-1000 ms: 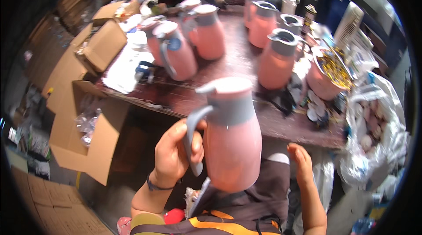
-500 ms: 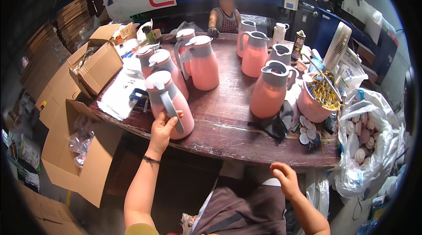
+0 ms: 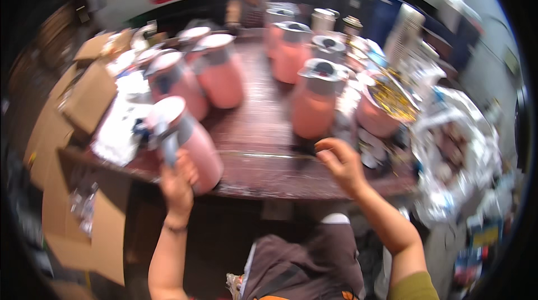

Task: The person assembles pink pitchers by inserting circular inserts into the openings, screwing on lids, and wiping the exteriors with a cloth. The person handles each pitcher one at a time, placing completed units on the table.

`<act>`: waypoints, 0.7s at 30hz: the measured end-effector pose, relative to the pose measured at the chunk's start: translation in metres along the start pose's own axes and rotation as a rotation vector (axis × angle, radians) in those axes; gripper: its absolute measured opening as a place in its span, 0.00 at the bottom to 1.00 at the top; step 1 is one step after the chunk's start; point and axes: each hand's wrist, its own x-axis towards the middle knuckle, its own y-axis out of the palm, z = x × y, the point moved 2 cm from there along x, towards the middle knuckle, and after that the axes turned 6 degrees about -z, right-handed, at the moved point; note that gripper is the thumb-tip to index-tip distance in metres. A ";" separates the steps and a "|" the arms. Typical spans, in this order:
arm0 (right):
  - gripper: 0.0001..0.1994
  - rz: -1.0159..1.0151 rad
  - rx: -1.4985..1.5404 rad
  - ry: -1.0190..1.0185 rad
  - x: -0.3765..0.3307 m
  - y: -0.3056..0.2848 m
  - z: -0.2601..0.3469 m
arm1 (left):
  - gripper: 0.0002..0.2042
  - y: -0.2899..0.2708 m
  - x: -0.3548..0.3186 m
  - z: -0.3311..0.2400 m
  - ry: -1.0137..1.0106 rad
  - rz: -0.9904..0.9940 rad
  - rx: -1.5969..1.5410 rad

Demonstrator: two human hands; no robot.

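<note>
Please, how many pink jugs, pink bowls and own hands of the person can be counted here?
Pink jugs: at least 7 (the far ones are blurred)
Pink bowl: 1
Hands: 2, the left hand gripping a jug handle, the right hand open
Total: at least 10

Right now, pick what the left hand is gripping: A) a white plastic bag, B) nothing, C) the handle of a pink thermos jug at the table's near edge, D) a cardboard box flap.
C: the left hand is wrapped around the grey handle of the pink thermos jug standing at the near edge of the wooden table.
</note>
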 end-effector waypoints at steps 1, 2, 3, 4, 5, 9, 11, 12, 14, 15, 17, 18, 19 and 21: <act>0.08 0.042 -0.091 0.023 -0.021 -0.002 -0.011 | 0.15 0.007 -0.021 -0.012 -0.001 -0.053 0.069; 0.08 0.056 -0.049 0.136 -0.039 -0.003 -0.024 | 0.16 0.018 -0.043 -0.025 0.051 -0.087 0.143; 0.08 0.022 -0.035 0.193 -0.053 -0.013 -0.042 | 0.19 0.036 -0.060 -0.033 0.066 -0.108 0.147; 0.08 -0.064 -0.059 0.226 -0.059 -0.030 -0.059 | 0.20 0.049 -0.074 -0.028 0.072 -0.083 0.160; 0.07 -0.146 -0.077 0.255 -0.064 -0.048 -0.069 | 0.22 0.060 -0.084 -0.026 0.083 -0.063 0.177; 0.07 -0.400 -0.463 0.095 -0.056 -0.119 -0.103 | 0.22 0.109 -0.106 0.004 0.008 0.064 0.028; 0.10 -0.345 -0.665 0.084 -0.050 -0.143 -0.131 | 0.21 0.131 -0.109 0.016 -0.008 0.077 -0.074; 0.13 -0.303 -0.826 0.141 -0.045 -0.148 -0.143 | 0.20 0.140 -0.112 0.022 -0.013 0.098 -0.112; 0.24 -0.235 -1.089 0.174 -0.035 -0.145 -0.163 | 0.19 0.155 -0.117 0.032 -0.005 0.155 -0.105; 0.25 -0.218 -1.118 0.131 -0.034 -0.145 -0.172 | 0.19 0.162 -0.118 0.033 -0.003 0.188 -0.116; 0.27 -0.172 -1.165 0.048 -0.030 -0.137 -0.175 | 0.19 0.166 -0.119 0.034 -0.030 0.201 -0.091; 0.29 -0.184 -1.147 0.088 -0.031 -0.135 -0.176 | 0.19 0.165 -0.117 0.037 -0.035 0.204 -0.077; 0.29 -0.194 -1.101 0.116 -0.029 -0.136 -0.173 | 0.19 0.166 -0.116 0.037 -0.039 0.202 -0.069; 0.29 -0.211 -1.008 0.173 -0.026 -0.136 -0.166 | 0.19 0.165 -0.116 0.033 -0.061 0.202 -0.047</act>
